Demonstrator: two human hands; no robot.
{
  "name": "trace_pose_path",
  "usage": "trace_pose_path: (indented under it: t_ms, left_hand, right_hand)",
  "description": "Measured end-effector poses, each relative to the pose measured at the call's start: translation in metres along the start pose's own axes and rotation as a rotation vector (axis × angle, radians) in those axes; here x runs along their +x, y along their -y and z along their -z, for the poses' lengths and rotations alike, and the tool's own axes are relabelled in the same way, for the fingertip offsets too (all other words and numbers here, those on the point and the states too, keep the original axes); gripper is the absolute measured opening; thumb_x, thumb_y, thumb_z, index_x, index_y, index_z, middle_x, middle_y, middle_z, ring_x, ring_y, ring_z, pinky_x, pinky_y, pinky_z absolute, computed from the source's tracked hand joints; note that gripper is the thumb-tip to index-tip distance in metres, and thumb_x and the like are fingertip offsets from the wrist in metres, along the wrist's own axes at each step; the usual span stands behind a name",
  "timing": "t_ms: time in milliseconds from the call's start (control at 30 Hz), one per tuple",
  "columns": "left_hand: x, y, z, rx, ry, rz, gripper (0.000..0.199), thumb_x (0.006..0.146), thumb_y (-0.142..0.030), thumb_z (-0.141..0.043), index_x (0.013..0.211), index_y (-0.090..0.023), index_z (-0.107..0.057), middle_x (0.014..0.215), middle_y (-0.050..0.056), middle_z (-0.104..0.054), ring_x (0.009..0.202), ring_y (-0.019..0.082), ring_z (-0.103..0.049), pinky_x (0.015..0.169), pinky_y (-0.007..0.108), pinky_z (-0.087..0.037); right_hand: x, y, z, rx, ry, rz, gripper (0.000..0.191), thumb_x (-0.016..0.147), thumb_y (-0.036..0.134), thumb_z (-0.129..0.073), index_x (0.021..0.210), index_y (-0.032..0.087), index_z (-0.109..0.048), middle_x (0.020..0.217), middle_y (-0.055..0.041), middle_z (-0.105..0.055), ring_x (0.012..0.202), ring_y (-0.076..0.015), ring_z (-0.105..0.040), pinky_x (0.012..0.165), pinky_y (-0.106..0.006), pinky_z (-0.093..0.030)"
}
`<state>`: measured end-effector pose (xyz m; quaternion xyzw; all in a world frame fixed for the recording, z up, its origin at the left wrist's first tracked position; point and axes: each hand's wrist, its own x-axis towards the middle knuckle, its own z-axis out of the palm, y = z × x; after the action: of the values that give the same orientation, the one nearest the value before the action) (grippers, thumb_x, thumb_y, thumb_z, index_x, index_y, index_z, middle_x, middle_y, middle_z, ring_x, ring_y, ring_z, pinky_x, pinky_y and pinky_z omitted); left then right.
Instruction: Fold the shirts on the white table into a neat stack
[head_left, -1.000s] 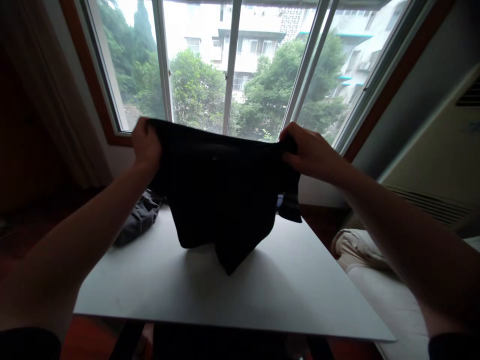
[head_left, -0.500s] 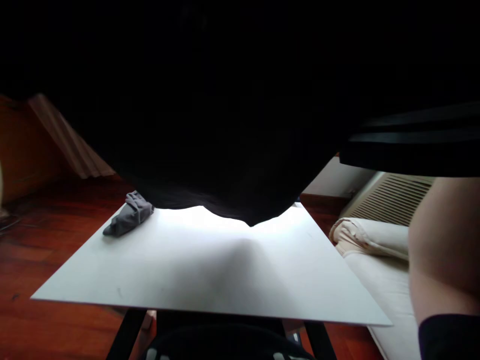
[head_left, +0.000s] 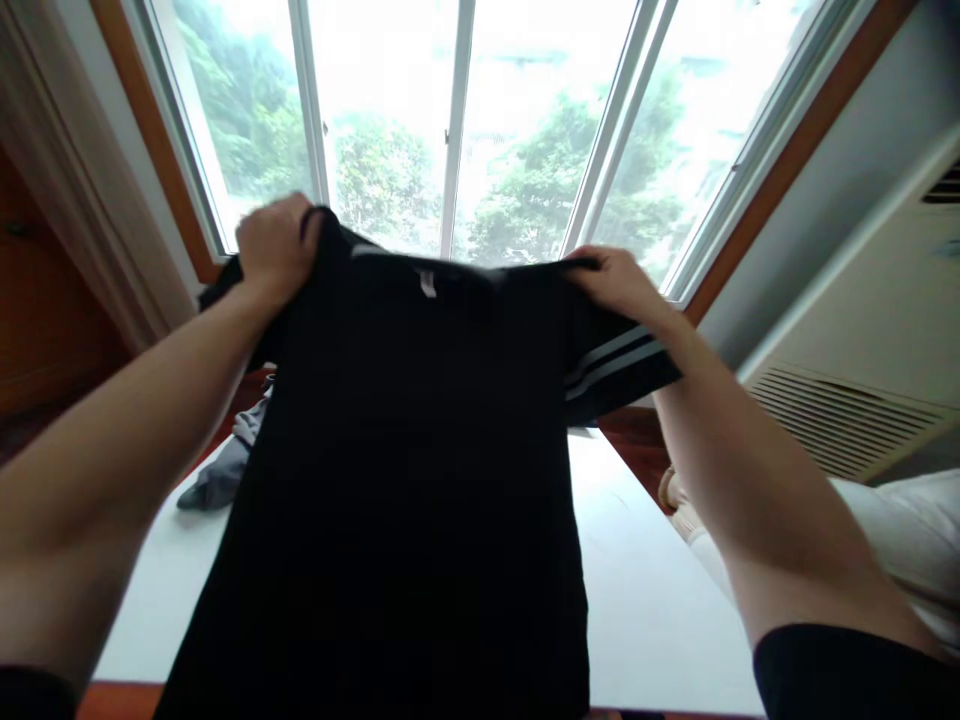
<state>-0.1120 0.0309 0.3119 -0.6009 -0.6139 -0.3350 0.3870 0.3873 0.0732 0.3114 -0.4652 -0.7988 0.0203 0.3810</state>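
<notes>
A black T-shirt [head_left: 420, 450] hangs spread out in front of me, its neckline at the top with a small pale label inside. My left hand [head_left: 276, 245] is closed on one shoulder of it. At the other shoulder, my right hand [head_left: 619, 285] pinches the fabric between thumb and fingers. Grey stripes run along the sleeve beneath my right hand. The shirt's lower part reaches down past the bottom of the view and covers the middle of the white table [head_left: 645, 560].
On the table's left side lies a crumpled grey cloth [head_left: 225, 465], partly behind the shirt. A wide window [head_left: 450, 130] stands beyond. At the right are a vented beige unit [head_left: 847, 420] and a cream cushion [head_left: 900, 520]; a curtain [head_left: 82, 180] hangs at the left.
The shirt, which filled the upper view close to the camera, is now lower and stretched out at arm's length. Both hands and the window have come into sight.
</notes>
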Motion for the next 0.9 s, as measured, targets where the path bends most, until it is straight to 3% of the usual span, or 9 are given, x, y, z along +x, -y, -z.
trace_pose_path:
  t_ms: [67,133,200,300,400,533,700,833,900]
  left_hand:
    - [-0.042,-0.023,-0.044,-0.055,0.234,0.033,0.054,0.115,-0.043,-0.029,0.126,0.006,-0.050,0.122,0.009,-0.064,0.117,0.017,-0.056,0.107,0.044,-0.042]
    - [-0.087,-0.040,-0.090,-0.038,0.504,0.040,0.043,0.112,-0.033,-0.038,0.139,0.000,-0.046,0.140,0.014,-0.057,0.129,0.021,-0.047,0.114,0.046,-0.037]
    - [-0.129,-0.054,-0.128,-0.051,0.643,0.016,0.045,0.104,-0.030,-0.055,0.140,-0.003,-0.051,0.142,0.017,-0.056,0.130,0.026,-0.047,0.113,0.047,-0.038]
    - [-0.177,-0.071,-0.166,-0.125,0.820,-0.063,0.037,0.097,-0.032,-0.062,0.129,-0.013,-0.067,0.136,0.013,-0.063,0.124,0.028,-0.055,0.105,0.040,-0.045]
    - [-0.206,-0.086,-0.191,-0.218,0.955,-0.136,0.025,0.097,-0.034,-0.058,0.110,-0.025,-0.077,0.122,0.007,-0.071,0.114,0.026,-0.064,0.093,0.032,-0.051]
    - [-0.226,-0.100,-0.222,-0.298,1.041,-0.156,0.028,0.096,-0.037,-0.052,0.105,-0.030,-0.078,0.119,0.005,-0.072,0.110,0.024,-0.067,0.091,0.031,-0.053]
    - [-0.244,-0.110,-0.256,-0.335,1.083,-0.135,0.050,0.097,-0.050,-0.050,0.140,-0.028,-0.062,0.150,0.010,-0.056,0.137,0.029,-0.052,0.112,0.040,-0.043]
    - [-0.254,-0.113,-0.278,-0.332,1.132,-0.123,0.069,0.098,-0.061,-0.045,0.157,-0.025,-0.043,0.168,0.014,-0.034,0.155,0.035,-0.027,0.123,0.057,-0.025]
    - [-0.255,-0.112,-0.288,-0.333,1.140,-0.120,0.070,0.101,-0.062,-0.037,0.161,-0.024,-0.037,0.170,0.014,-0.028,0.158,0.035,-0.019,0.124,0.061,-0.016]
  right_hand:
    - [-0.003,-0.018,-0.060,0.022,0.123,-0.052,0.029,0.097,0.030,-0.060,0.112,0.007,-0.073,0.089,-0.0048,-0.073,0.075,-0.0127,-0.065,0.073,-0.024,-0.050]
    - [-0.010,-0.041,-0.114,-0.114,0.230,-0.141,0.021,0.093,0.024,-0.065,0.107,0.012,-0.075,0.087,-0.0031,-0.073,0.075,-0.0125,-0.064,0.071,-0.022,-0.048]
    - [-0.022,-0.061,-0.156,-0.297,0.363,-0.224,0.021,0.091,0.021,-0.069,0.110,0.014,-0.075,0.096,-0.0058,-0.075,0.083,-0.0135,-0.064,0.075,-0.021,-0.046]
    - [-0.044,-0.076,-0.203,-0.322,0.400,-0.227,0.027,0.092,0.019,-0.068,0.117,0.013,-0.074,0.108,-0.0107,-0.075,0.091,-0.0161,-0.066,0.077,-0.022,-0.045]
    - [-0.061,-0.076,-0.244,-0.296,0.495,-0.176,0.021,0.093,0.024,-0.066,0.112,0.023,-0.077,0.105,-0.0048,-0.077,0.091,-0.0172,-0.068,0.075,-0.021,-0.046]
    - [-0.073,-0.073,-0.293,-0.205,0.685,-0.071,0.020,0.094,0.028,-0.064,0.108,0.026,-0.078,0.106,-0.0026,-0.076,0.096,-0.0202,-0.069,0.079,-0.023,-0.048]
    - [-0.085,-0.076,-0.333,-0.156,0.723,-0.068,0.035,0.096,0.042,-0.064,0.127,0.027,-0.071,0.129,-0.0085,-0.068,0.116,-0.0267,-0.065,0.098,-0.033,-0.050]
    - [-0.090,-0.083,-0.355,-0.200,0.706,-0.143,0.062,0.097,0.057,-0.059,0.152,0.029,-0.051,0.159,-0.0157,-0.044,0.147,-0.0362,-0.039,0.119,-0.058,-0.031]
    - [-0.088,-0.089,-0.363,-0.187,0.712,-0.174,0.066,0.101,0.059,-0.052,0.158,0.029,-0.043,0.166,-0.0155,-0.033,0.154,-0.0358,-0.027,0.123,-0.062,-0.018]
